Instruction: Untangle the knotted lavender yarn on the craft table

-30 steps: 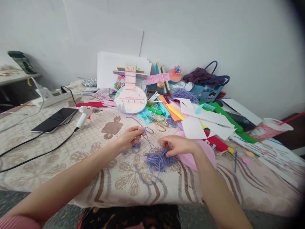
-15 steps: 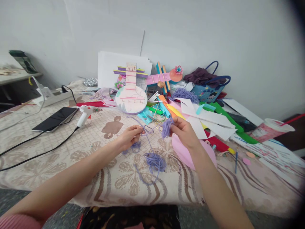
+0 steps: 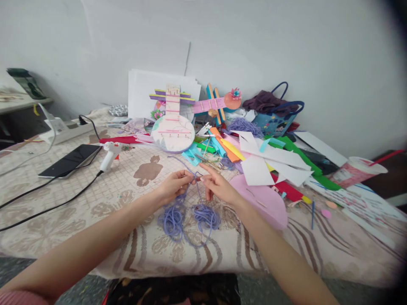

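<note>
My left hand [image 3: 176, 185] pinches a purple yarn strand [image 3: 187, 168] between thumb and fingertips above the table. Close against it, my right hand [image 3: 221, 186] has its index finger stretched out and the thumb apart, touching or nearly touching the yarn; no grip shows. Below the hands lie two loose purple yarn bundles on the cloth, a left bundle [image 3: 172, 221] and a right bundle [image 3: 206, 217]. A pink paper oval [image 3: 270, 207] rests beside my right wrist.
Behind stands a decorated round banjo-like craft [image 3: 173, 134]. A white glue gun [image 3: 110, 156] and a dark tablet [image 3: 71, 161] with cords lie left. Paper scraps [image 3: 276, 154], a blue bag [image 3: 275, 123] and a pink cup [image 3: 356, 173] are at right.
My right hand has let go of its yarn bundle and moved in beside my left hand. A larger bundle now shows on the cloth below my left hand.
</note>
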Available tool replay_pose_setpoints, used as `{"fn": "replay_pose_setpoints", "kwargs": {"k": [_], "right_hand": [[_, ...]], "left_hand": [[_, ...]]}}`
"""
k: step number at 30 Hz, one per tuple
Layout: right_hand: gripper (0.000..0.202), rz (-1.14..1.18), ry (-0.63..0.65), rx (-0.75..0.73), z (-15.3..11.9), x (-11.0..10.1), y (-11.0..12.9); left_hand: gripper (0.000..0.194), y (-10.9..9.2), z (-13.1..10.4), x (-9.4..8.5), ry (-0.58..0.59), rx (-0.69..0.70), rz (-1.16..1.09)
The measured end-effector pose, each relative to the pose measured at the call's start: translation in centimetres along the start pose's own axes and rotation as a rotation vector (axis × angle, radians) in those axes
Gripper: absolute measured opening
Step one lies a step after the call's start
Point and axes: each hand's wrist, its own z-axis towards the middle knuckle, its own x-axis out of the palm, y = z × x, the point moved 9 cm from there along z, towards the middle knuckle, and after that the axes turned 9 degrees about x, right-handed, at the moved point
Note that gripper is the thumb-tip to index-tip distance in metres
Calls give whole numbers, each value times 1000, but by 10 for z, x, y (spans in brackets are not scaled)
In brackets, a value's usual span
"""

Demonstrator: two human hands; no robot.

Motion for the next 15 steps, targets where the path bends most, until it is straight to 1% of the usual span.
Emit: {"fn": "replay_pose_setpoints", "kwargs": {"k": [2,4,6,9,15], "right_hand": [[51,35,2,-3,1,4,1],[44,82,-30,-16,1,0,3],[40,156,-112,-44,0,-14,7],[36,256,-253,-89,-2,-42,11],[37,350,-421,-132,-5,-87,8]], "left_hand": [[26,0,-2,3,7,-1,13],[26,-1,-3,4,12,-7,29],[26,0,-3,6,19,-14,46],[26,1,-3,8,46,-28,62],[25,7,-7,18,170,-82,86]]}}
